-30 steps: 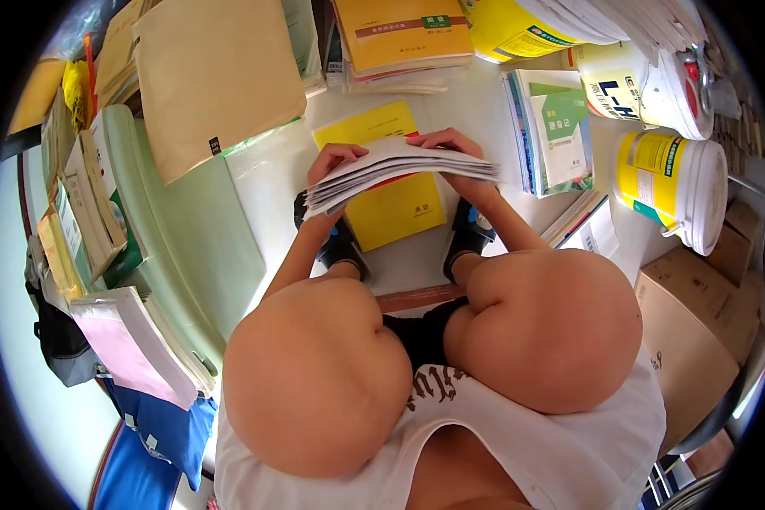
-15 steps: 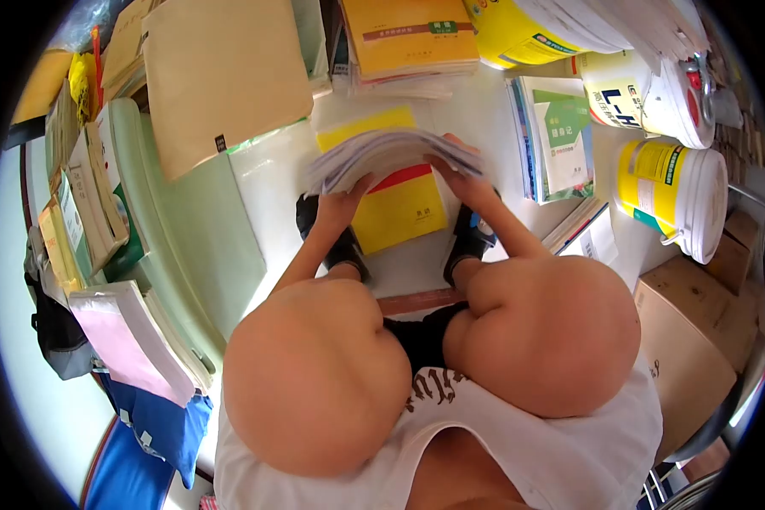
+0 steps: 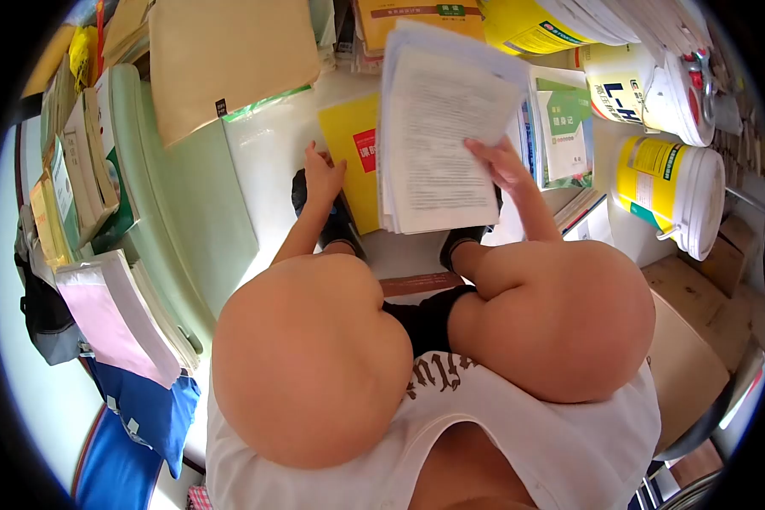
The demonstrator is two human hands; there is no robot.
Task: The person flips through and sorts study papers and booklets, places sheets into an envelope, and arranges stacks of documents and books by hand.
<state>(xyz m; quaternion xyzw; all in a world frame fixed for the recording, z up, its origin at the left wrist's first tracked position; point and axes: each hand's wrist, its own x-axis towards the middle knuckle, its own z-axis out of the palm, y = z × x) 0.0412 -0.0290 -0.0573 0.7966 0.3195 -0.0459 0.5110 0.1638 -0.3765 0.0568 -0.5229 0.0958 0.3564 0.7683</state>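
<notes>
Right hand [image 3: 503, 165] gripping paper stack [image 3: 438, 140]; left hand [image 3: 321, 175] loosely open beside yellow book [image 3: 362, 189].

Right hand [image 3: 503, 166] gripping printed sheets [image 3: 438, 127], left hand [image 3: 321, 177] near yellow book [image 3: 356, 183]

White papers [image 3: 438, 136] lined with dark print; yellow book [image 3: 347, 127] with a red block; tan envelope [image 3: 229, 59]; pink pad [image 3: 123, 327]; yellow-and-white bucket [image 3: 659, 178]; white shirt [image 3: 340, 476] with dark lettering; black shorts [image 3: 425, 321]
</notes>
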